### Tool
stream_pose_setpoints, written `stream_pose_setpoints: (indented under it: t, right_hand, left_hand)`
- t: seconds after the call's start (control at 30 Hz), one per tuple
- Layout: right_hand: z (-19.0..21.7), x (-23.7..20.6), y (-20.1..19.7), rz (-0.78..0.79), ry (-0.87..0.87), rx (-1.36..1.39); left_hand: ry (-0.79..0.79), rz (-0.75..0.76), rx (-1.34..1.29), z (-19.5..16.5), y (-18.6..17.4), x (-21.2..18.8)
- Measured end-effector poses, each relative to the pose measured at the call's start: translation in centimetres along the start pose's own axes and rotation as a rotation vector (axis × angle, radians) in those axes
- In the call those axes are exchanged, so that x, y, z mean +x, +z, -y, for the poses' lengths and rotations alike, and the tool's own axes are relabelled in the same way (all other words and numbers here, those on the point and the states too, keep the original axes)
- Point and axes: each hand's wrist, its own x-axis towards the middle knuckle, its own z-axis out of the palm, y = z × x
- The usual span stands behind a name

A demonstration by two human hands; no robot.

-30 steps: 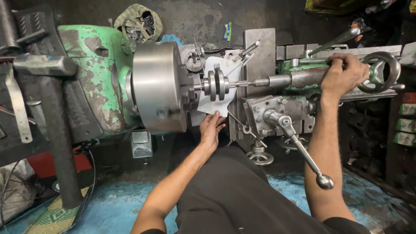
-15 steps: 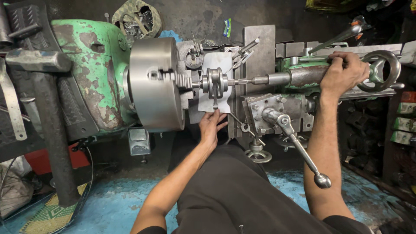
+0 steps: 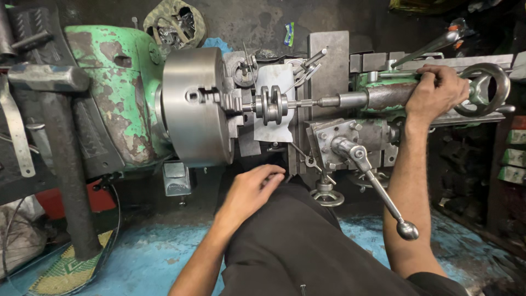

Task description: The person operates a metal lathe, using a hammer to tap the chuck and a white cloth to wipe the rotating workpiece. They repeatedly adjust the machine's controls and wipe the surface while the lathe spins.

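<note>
Tailstock held, workpiece supported between chuck and centre.

We close our right hand (image 3: 435, 90) around the tailstock (image 3: 383, 96) by its handwheel (image 3: 485, 90), pressing the centre against the grooved workpiece (image 3: 270, 104) in the chuck (image 3: 192, 107); our left hand (image 3: 252, 189) rests relaxed, empty, near the carriage (image 3: 329, 137).

The chuck (image 3: 192, 107) is bare steel, smooth with a dull satin sheen. Left of the chuck, the headstock casing (image 3: 112, 87) is cast metal under green paint, chipped and rusted rough in patches. Just right of the chuck, the grooved workpiece (image 3: 270, 104) is machined metal, brighter on its rims, backed by a matt pale sheet (image 3: 274, 131) (paper or thin card, hard to tell). Further right of the chuck, the tailstock barrel (image 3: 378, 97) under the right hand (image 3: 435, 90) looks brown and dull, its handwheel (image 3: 485, 87) worn grey metal. Below the chuck, the floor (image 3: 148, 257) is rough blue-painted concrete; the left hand (image 3: 249, 192) rests against matt black cloth (image 3: 307, 246).
</note>
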Motion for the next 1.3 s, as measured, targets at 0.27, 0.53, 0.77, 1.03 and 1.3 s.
stream_pose_setpoints:
  t: [0.27, 0.53, 0.77, 1.03, 1.3]
  right_hand:
    - [-0.1, -0.1, 0.2, -0.03, -0.042, 0.016]
    - [-0.2, 0.0, 0.1, -0.032, -0.058, 0.039]
    - [-0.2, 0.2, 0.2, -0.03, -0.046, 0.017]
    - [-0.4, 0.1, 0.1, -0.026, -0.071, 0.006]
    - [-0.5, 0.0, 0.3, -0.025, -0.065, 0.045]
  left_hand:
    - [0.17, -0.652, 0.652, -3.8, -13.0, 8.5]
    - [-0.082, -0.898, 0.206, -1.6, -11.5, 8.8]
    - [0.365, -1.074, 0.005, 12.1, -5.9, 3.2]
    - [0.332, -1.017, 0.064, 25.1, 2.2, -0.4]
    - [0.338, -0.984, 0.198, 10.9, -2.2, -0.1]
